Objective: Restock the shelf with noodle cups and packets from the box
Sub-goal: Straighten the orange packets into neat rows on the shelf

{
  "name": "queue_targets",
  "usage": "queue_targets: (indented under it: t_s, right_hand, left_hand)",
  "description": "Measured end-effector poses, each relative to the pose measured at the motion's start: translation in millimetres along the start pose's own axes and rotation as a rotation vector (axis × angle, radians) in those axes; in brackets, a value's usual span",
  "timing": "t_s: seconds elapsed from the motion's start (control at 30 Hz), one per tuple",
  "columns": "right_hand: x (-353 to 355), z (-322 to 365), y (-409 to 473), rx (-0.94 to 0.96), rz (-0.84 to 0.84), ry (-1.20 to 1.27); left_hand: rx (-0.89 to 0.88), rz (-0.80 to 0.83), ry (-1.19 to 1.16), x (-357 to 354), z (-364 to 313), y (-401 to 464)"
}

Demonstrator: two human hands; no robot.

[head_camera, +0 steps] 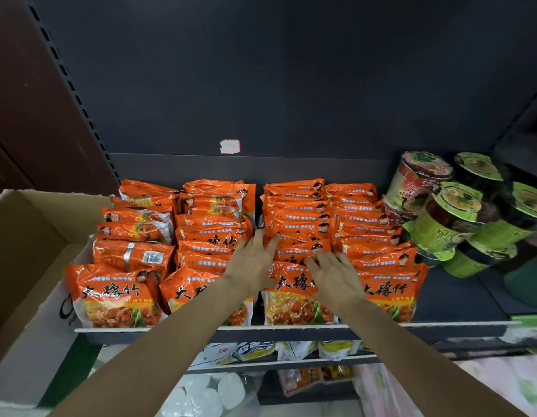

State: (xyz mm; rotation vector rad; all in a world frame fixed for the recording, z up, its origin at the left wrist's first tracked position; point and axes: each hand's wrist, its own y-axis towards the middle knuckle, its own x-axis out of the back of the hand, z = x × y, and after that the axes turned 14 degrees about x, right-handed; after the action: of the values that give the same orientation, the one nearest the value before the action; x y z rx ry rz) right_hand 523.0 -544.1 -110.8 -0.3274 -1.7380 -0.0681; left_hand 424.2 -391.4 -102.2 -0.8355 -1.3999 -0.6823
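Observation:
Orange noodle packets [207, 233] stand in several rows across the dark shelf [459, 299]. My left hand [255, 260] lies with spread fingers on the packets between the second and third rows. My right hand [333, 275] rests with straight fingers on the top of the front packet [291, 305] of the third row. Green and red noodle cups [450, 218] are stacked at the right end of the shelf. The cardboard box [26, 254] stands open at the left, its inside mostly hidden.
A white price label [230, 145] sticks to the shelf's dark back panel. Below, a lower shelf holds white and yellow packets [294, 347], and white tubs [207, 392] sit further down. Bare shelf shows in front of the cups.

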Motion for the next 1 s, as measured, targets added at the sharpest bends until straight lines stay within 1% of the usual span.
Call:
queue_targets:
  t_s: [0.07, 0.13, 0.2, 0.23, 0.4, 0.5, 0.57, 0.7, 0.8, 0.87, 1.0]
  right_hand:
    - [0, 0, 2, -0.023, -0.022, -0.027]
    - [1, -2, 4, -0.079, -0.073, -0.07]
    - [-1, -4, 7, -0.149, -0.121, -0.101]
    - [-3, -4, 8, -0.166, -0.135, -0.107]
    - [-7, -3, 8, -0.193, -0.172, -0.108]
    - [0, -7, 4, -0.173, -0.167, -0.06]
    - [4, -11, 2, -0.124, -0.154, 0.009]
    - [12, -21, 1, -0.128, -0.159, 0.13]
    - [15, -27, 2, -0.17, -0.145, 0.204]
    - [17, -31, 3, -0.177, -0.156, 0.215]
    - [17, -34, 3, -0.133, -0.196, 0.166]
  left_hand:
    - [0.0, -0.012, -0.074, -1, 1, -1]
    - [-0.011, -0.079, -0.137, -1, 1, 1]
    - [-0.022, -0.129, -0.161, -1, -1, 4]
    - [-0.017, -0.128, -0.168, -2, -2, 4]
    - [0.062, -0.075, -0.18, -2, -1, 6]
    - [0.037, 0.015, -0.117, -1, -3, 10]
    - [0.025, 0.02, -0.104, -2, -6, 11]
    - [0.035, -0.034, -0.144, -7, -12, 12]
    - [0.025, -0.093, -0.171, -7, -17, 12]
    - [0.021, -0.138, -0.172, -10, -20, 10]
    - [0.036, -0.228, -0.174, -16, -20, 3]
